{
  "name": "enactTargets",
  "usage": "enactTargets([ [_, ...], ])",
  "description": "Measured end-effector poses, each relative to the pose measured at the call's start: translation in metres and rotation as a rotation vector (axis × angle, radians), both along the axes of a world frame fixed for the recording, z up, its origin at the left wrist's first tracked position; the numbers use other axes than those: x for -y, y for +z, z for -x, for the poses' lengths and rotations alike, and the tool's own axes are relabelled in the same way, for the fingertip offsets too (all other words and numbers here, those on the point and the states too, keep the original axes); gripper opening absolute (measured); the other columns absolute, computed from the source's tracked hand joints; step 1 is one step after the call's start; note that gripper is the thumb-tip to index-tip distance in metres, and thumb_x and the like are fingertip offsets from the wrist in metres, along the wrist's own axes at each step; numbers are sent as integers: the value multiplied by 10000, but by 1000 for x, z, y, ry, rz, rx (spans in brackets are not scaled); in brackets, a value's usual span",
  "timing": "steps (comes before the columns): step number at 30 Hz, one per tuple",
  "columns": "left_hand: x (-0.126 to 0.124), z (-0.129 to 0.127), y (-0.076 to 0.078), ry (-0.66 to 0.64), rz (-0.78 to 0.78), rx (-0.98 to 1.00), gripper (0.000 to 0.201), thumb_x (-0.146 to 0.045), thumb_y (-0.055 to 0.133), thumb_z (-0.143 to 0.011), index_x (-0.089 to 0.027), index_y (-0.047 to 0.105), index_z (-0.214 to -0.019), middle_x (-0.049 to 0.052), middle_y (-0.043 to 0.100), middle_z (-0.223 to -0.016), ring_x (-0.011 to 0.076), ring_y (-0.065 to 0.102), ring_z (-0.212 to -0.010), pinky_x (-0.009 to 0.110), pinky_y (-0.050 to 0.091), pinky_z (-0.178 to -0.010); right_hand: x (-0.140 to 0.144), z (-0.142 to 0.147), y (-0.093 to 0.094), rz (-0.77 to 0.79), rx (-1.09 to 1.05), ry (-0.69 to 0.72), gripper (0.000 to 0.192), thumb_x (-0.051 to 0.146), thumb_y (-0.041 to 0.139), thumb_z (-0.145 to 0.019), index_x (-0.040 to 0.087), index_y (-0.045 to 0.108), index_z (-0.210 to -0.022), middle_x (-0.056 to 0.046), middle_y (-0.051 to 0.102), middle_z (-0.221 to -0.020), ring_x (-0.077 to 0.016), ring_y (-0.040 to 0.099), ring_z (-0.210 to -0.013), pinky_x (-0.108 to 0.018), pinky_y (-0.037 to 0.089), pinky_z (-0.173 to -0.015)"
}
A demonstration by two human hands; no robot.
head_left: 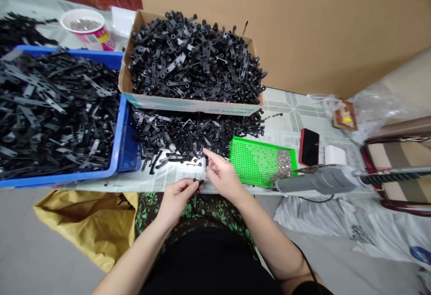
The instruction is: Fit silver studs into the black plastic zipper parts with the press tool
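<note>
My left hand point(178, 196) pinches a small black plastic part point(198, 181) at the table's near edge. Just to its right, my right hand point(222, 173) has its fingers curled around another small black part point(206, 162), close to the left hand's piece. Both hands sit in front of a loose pile of black plastic parts point(198, 133) on the table. A green perforated tray point(259, 160) with small silver screws at its right end lies right of my right hand.
A cardboard box point(188, 103) heaped with black parts stands behind the pile. A blue bin point(121, 151) of black strips is at left. A grey electric screwdriver point(319, 180), a red phone point(309, 147), a pink cup point(88, 28) and a yellow bag point(84, 223) are around.
</note>
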State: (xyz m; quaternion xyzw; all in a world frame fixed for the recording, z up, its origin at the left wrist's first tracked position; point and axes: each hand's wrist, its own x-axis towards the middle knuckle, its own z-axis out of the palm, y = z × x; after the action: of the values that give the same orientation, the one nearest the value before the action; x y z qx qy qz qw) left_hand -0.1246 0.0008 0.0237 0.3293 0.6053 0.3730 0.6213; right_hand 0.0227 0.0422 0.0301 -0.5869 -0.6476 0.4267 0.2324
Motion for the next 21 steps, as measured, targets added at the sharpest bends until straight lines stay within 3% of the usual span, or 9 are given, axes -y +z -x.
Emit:
enactTargets([
  [3,-2,3,10,-115,-25,6,292,-455,738,-636,-178,704,-550,7,608,-529,140,477,-541,262,384,-551,2,-6,-1,174,-486,-48,356,180,530,-788,196,562,-1143,32,553,-759,-89,609,-583,-217,503,-546],
  [5,-2,4,14,-155,-29,0,276,-443,728,-648,-180,714,-567,11,614,-532,144,480,-535,266,383,-545,1,-6,0,208,-609,-96,296,191,607,-730,193,593,-1025,52,546,-702,-75,579,-579,-195,477,-537],
  [13,-3,5,15,-125,-25,26,258,-419,725,-651,-186,708,-542,21,640,-520,144,511,-514,262,402,-529,5,-5,12,128,-565,-31,77,175,672,-677,184,651,-750,10,612,-751,-86,560,-615,-208,482,-548],
  [21,-4,10,18,-149,-75,0,213,-385,720,-663,-188,731,-580,32,662,-557,151,528,-554,258,415,-558,-3,-17,18,24,-497,54,69,175,631,-747,185,696,-764,-22,657,-788,-122,619,-729,-247,515,-653],
])
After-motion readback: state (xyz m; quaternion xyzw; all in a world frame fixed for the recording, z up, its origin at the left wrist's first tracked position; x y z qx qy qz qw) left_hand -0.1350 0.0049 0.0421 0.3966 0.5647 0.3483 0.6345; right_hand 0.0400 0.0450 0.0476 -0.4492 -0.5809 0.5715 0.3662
